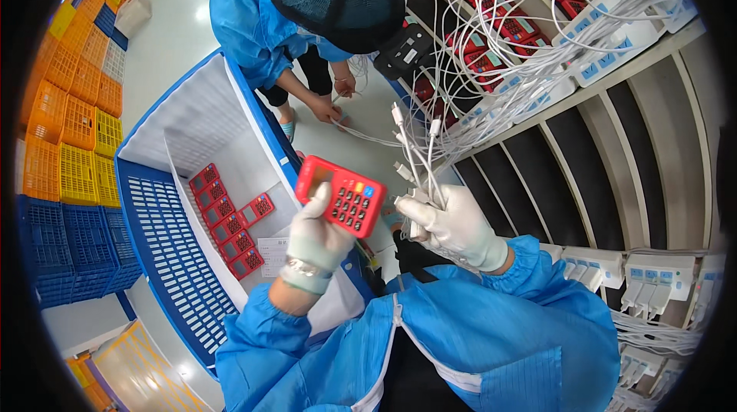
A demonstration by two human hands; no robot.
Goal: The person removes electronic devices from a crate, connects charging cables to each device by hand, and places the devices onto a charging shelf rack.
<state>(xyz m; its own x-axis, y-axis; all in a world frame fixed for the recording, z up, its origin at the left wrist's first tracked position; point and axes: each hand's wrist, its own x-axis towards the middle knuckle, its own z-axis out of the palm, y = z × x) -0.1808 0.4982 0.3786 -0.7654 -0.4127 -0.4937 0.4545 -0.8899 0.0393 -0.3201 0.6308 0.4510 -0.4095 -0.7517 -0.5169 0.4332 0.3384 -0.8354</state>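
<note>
Plainly, both hands are occupied. The gloved left hand (313, 241) grips a red card-payment terminal (358, 201), thumb pressed on its front beside the screen, the keypad facing up; the fingers behind it are hidden. The terminal is held up, in view just beyond the right edge of a blue slatted crate (165, 251). The gloved right hand (461, 231) is closed around a bundle of white charging cables (426, 157), their plugs fanning out above the fist, well clear of the terminal.

Inside the crate, on the white liner (238, 105), a row of red terminals (226, 228) runs beside the slatted left wall, with another just to the row's right. A printed sheet (272, 249) lies near the row's lower end.

Beyond the crate's far right corner, a co-worker (249, 28) in a blue jacket bends over, fingering a white cord. Further right, a rack (580, 101) carries more red terminals, tangled cables and white charging hubs (606, 55) along its edge.
</note>
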